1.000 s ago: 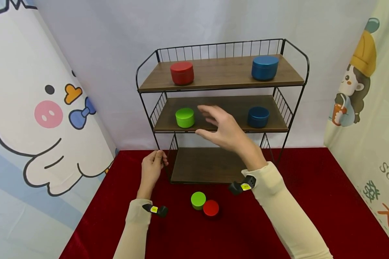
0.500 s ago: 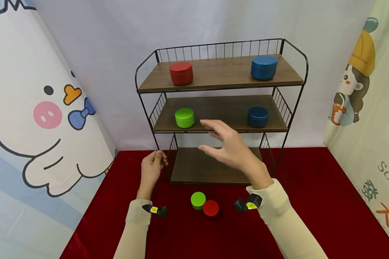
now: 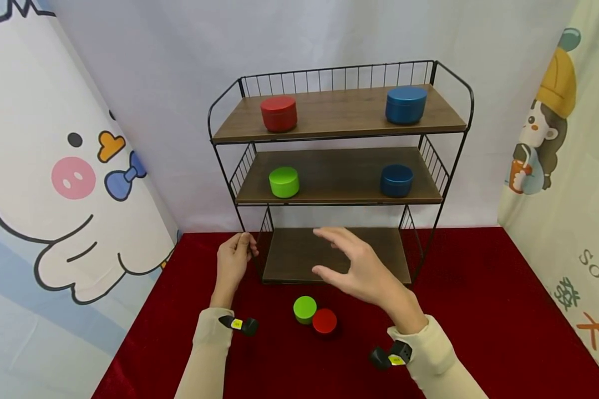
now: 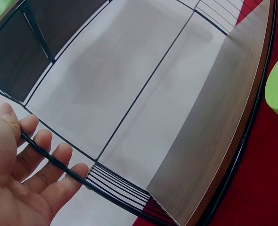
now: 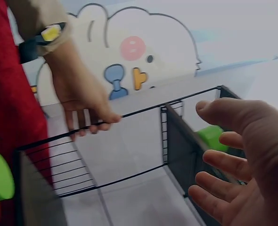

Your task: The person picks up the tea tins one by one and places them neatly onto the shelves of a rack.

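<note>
A three-tier black wire rack with wooden shelves (image 3: 329,113) stands ahead. My left hand (image 3: 233,261) grips its left front post low down; in the left wrist view the fingers (image 4: 54,160) curl round the black bar. My right hand (image 3: 364,269) hovers in front of the bottom shelf (image 3: 299,257), its thumb and fingers apart, with nothing between them. Nearer me on the red cloth are a round green tin (image 3: 305,309) and a round red tin (image 3: 324,321), side by side below and left of the right hand.
On the top shelf sit a red tin (image 3: 279,113) at left and a blue tin (image 3: 406,105) at right. The middle shelf bears a green tin (image 3: 284,182) and a dark blue tin (image 3: 396,180). Printed curtains (image 3: 554,233) flank the red-covered table (image 3: 479,288).
My right hand has come down from before the middle shelf to before the bottom shelf, moving slightly right and toward me. The left hand and the tins have stayed in place.
</note>
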`<state>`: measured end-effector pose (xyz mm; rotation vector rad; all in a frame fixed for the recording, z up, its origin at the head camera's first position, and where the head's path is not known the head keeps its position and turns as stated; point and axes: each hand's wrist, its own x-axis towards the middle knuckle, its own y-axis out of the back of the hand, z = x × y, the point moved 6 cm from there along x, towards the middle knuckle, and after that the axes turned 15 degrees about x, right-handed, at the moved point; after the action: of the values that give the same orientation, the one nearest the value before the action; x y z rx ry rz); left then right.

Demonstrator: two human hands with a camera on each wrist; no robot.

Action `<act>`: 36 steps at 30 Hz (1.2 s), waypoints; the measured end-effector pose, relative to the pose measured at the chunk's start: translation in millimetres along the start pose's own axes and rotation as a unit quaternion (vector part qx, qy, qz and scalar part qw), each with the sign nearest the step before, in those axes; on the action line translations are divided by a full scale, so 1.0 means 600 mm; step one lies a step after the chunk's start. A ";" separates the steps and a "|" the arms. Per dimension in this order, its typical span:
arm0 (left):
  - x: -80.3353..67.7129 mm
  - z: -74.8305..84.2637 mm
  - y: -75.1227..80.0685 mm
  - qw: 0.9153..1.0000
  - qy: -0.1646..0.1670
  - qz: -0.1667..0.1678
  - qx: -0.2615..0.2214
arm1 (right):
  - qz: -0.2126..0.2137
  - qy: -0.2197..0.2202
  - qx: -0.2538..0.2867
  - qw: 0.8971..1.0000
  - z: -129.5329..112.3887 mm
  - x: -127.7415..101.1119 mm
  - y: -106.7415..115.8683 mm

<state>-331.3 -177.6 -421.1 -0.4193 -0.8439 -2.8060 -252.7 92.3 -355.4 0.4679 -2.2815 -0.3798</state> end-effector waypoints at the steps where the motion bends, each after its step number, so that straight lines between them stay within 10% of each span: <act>1: 0.000 0.000 0.000 1.000 -0.001 0.002 -0.001 | -0.003 -0.003 -0.001 1.000 0.004 -0.009 -0.006; 14: -0.002 0.005 0.001 1.000 -0.001 0.001 0.017 | -0.049 -0.111 0.004 0.993 0.071 -0.112 -0.055; 36: -0.001 0.003 -0.001 1.000 0.003 0.000 0.004 | 0.003 -0.142 -0.012 0.990 0.132 -0.230 -0.068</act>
<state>-330.6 -176.2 -419.9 -0.4103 -0.8546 -2.8007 -213.2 127.1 -511.0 0.4169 -2.5494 -0.4966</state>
